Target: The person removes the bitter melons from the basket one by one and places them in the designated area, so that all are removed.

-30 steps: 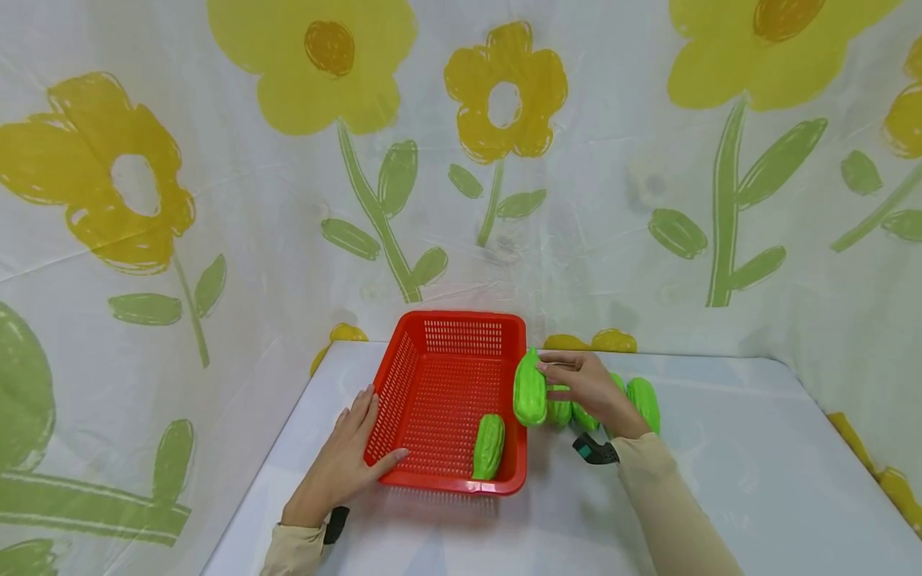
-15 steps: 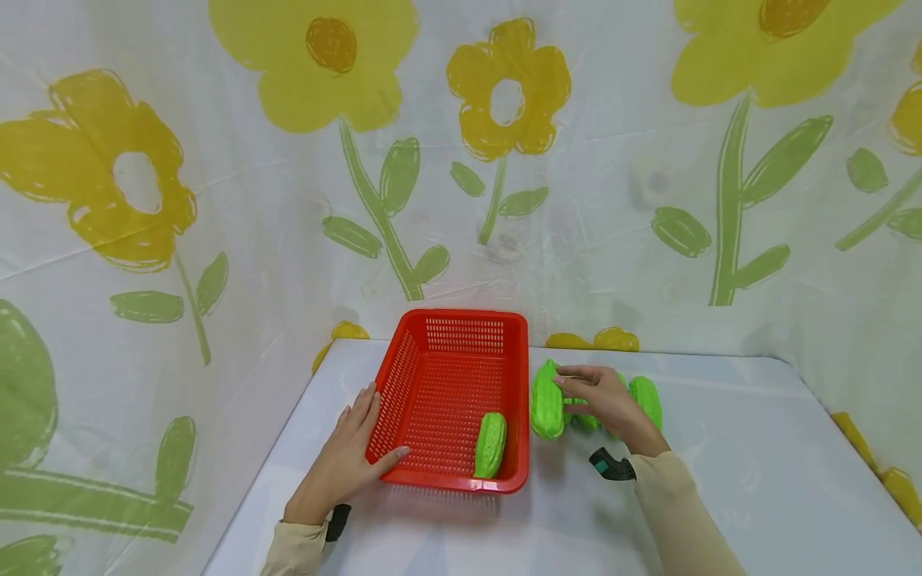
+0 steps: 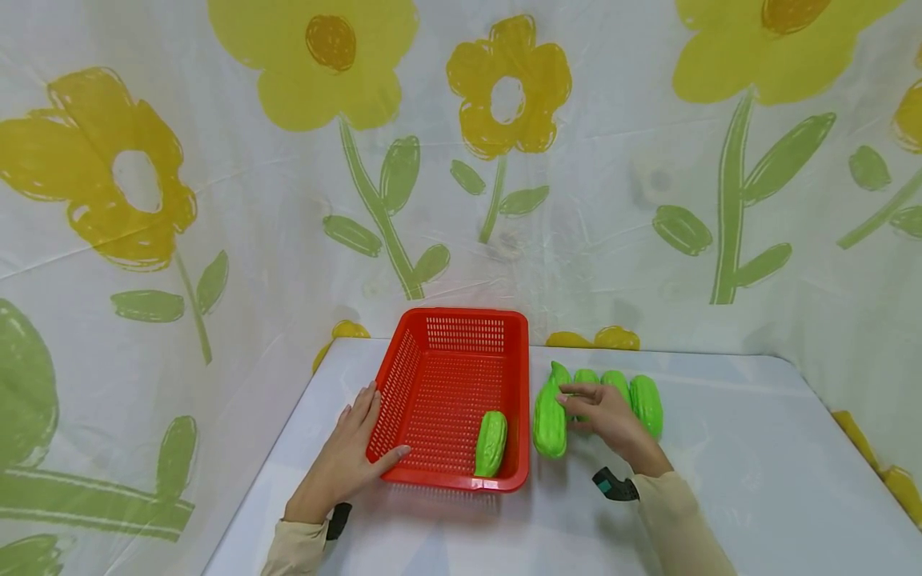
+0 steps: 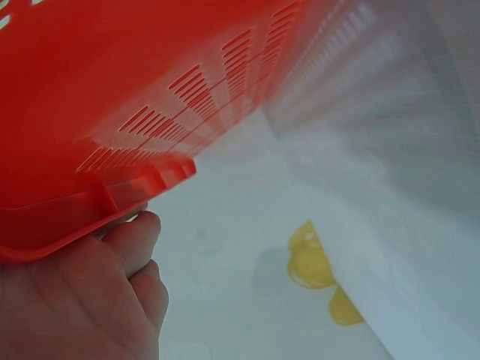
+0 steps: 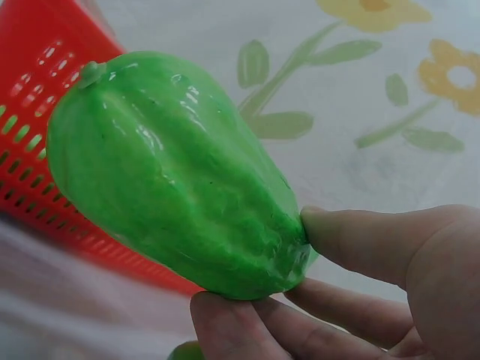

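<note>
My right hand (image 3: 608, 416) pinches a glossy green toy gourd (image 3: 551, 428) by its narrow end, just right of the red plastic basket (image 3: 520, 376). Close up in the right wrist view, the ridged gourd (image 5: 169, 176) has its thick end pointing away from the fingers. Inside the basket, a second green gourd (image 3: 491, 444) lies at the near right corner. My left hand (image 3: 349, 448) rests along the basket's left side, fingers extended and thumb at the front rim. In the left wrist view, part of that hand (image 4: 82, 300) sits against the basket rim (image 4: 112, 217).
Several more green gourds (image 3: 647, 406) stand in a row on the white table (image 3: 749, 448), partly behind my right hand. A white flower-print cloth (image 3: 605, 264) hangs behind the table and along its left side.
My right hand has moved right and nearer to me with the gourd, from over the basket's right rim to beside it. My left hand stays at the basket.
</note>
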Demonstrator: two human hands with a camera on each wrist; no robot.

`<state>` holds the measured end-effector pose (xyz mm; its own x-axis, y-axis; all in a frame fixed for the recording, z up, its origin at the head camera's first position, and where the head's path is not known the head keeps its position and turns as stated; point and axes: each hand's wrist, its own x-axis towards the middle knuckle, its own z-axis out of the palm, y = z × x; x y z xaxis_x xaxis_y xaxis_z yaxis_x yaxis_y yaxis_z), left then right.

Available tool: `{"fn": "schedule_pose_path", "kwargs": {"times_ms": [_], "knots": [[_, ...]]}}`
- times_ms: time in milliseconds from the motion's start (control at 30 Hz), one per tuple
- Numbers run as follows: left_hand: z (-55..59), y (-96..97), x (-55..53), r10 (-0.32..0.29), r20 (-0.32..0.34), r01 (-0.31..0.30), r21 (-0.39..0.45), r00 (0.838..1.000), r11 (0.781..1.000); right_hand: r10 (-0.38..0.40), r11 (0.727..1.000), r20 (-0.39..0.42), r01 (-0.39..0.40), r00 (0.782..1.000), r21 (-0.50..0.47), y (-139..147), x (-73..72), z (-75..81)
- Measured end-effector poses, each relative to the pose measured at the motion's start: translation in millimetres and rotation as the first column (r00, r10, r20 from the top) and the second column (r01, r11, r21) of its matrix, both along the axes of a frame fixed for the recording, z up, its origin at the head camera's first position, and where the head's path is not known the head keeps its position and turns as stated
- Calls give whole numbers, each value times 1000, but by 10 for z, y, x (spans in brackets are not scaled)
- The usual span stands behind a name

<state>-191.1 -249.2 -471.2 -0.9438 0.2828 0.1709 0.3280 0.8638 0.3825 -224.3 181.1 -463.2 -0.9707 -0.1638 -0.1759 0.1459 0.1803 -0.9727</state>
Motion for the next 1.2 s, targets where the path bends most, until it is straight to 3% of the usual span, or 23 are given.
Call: {"fn": "schedule_pose_path", "kwargs": {"times_ms": [767,1200], "knots": [[-24,-22,-11,-12,-25,12,2,1000,1000,-10,1000,59,12,998,-28,-13,139,-284],[-37,-4,-15,-23,-40,23,0,999,1000,16,1000,40,-16,999,-8,-47,164,-382]]}}
